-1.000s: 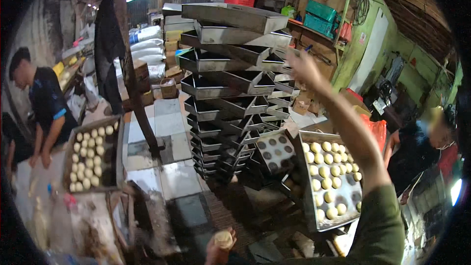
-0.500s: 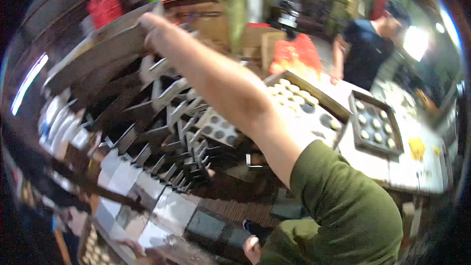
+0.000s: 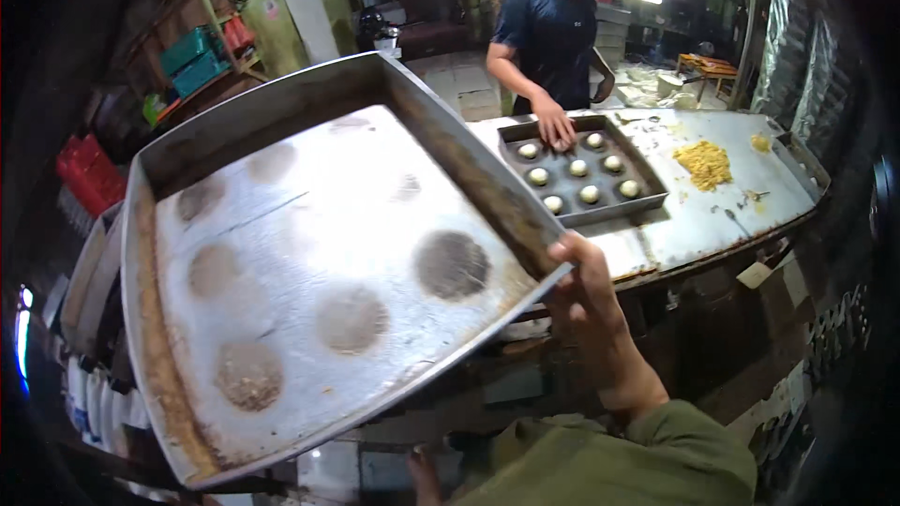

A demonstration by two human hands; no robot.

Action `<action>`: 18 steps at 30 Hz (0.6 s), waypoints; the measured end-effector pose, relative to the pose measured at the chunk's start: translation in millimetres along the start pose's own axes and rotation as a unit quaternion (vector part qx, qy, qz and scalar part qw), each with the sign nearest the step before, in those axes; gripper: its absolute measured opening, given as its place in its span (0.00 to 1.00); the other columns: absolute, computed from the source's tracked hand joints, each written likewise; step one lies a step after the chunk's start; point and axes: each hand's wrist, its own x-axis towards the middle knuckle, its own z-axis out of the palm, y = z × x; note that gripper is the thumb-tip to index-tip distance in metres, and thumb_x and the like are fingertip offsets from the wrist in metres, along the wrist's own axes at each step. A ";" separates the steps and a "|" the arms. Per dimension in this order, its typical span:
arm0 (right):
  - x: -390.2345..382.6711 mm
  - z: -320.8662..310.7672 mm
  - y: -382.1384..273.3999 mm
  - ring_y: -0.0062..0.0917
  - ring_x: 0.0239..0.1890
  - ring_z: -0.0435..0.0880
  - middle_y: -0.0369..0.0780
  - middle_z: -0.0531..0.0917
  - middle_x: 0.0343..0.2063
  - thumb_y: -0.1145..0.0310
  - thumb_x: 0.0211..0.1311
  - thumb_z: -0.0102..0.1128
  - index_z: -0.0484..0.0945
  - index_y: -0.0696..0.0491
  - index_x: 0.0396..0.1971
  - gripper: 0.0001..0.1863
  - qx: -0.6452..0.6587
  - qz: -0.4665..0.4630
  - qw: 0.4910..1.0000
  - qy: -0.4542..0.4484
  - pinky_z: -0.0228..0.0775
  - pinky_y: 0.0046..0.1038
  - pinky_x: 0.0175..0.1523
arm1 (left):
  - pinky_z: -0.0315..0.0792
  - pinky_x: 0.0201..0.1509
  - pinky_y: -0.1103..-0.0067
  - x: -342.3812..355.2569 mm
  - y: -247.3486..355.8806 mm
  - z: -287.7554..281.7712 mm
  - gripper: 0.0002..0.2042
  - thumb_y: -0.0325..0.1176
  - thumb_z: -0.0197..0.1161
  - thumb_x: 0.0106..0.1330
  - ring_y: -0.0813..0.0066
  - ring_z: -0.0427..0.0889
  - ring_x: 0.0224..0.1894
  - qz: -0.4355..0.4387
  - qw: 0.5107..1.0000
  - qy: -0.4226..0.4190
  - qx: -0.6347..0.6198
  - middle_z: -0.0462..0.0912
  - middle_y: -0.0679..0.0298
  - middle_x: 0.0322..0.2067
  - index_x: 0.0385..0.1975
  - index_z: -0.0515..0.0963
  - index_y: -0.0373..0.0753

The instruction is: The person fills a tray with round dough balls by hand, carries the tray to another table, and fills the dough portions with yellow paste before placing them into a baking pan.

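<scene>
A large square metal baking tray [image 3: 300, 314] with raised walls fills the left and middle of the view, tilted towards me. Round dark stains mark its otherwise bare bottom. My right hand [image 3: 589, 283] grips the tray's right corner, thumb over the rim and the other fingers mostly hidden behind the wall. At the lower edge, a small piece of skin [image 3: 425, 476] shows, perhaps part of my left hand; its fingers cannot be made out. Beyond the held tray, a smaller dark tray [image 3: 614, 211] with several pale dough balls [image 3: 578, 168] lies on the worktable [image 3: 609, 248].
Across the table, a person in a dark shirt [image 3: 548, 37] has one hand over the dough-ball tray. A yellow crumbly heap [image 3: 703, 165] lies on the table's right part. More trays [image 3: 89, 272] stand at the left beside a red container [image 3: 89, 173]. Metal racking [image 3: 839, 323] is at the right.
My right arm, stretched to the upper left by the stacked trays, has swung back to the right, now holding the large tray before me. My view has turned rightwards, towards the table and the other person.
</scene>
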 end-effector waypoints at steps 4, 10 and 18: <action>-86.1 -71.3 -77.3 0.32 0.33 0.78 0.42 0.79 0.34 0.66 0.45 0.52 0.73 0.59 0.38 0.19 -0.008 -0.127 0.948 0.291 0.73 0.30 0.41 | 0.68 0.29 0.75 -9.7 133.0 83.4 0.10 0.36 0.50 0.65 0.76 0.69 0.25 -0.127 0.979 -0.145 -0.065 0.71 0.67 0.21 0.30 0.73 0.35; -105.6 -208.9 -150.6 0.35 0.31 0.80 0.43 0.78 0.32 0.64 0.45 0.50 0.71 0.57 0.34 0.16 0.063 -0.271 0.922 0.269 0.79 0.39 0.37 | 0.70 0.36 0.71 -65.6 150.8 188.2 0.12 0.37 0.55 0.59 0.64 0.78 0.33 0.063 0.965 -0.205 0.155 0.79 0.54 0.29 0.32 0.76 0.32; 13.7 -333.2 -183.3 0.27 0.29 0.75 0.36 0.71 0.27 0.68 0.45 0.54 0.69 0.51 0.30 0.10 -0.002 -0.356 0.866 0.350 0.75 0.34 0.34 | 0.71 0.44 0.71 -83.8 299.0 247.5 0.12 0.32 0.53 0.58 0.55 0.80 0.41 -0.005 0.958 -0.244 0.149 0.80 0.51 0.35 0.39 0.77 0.36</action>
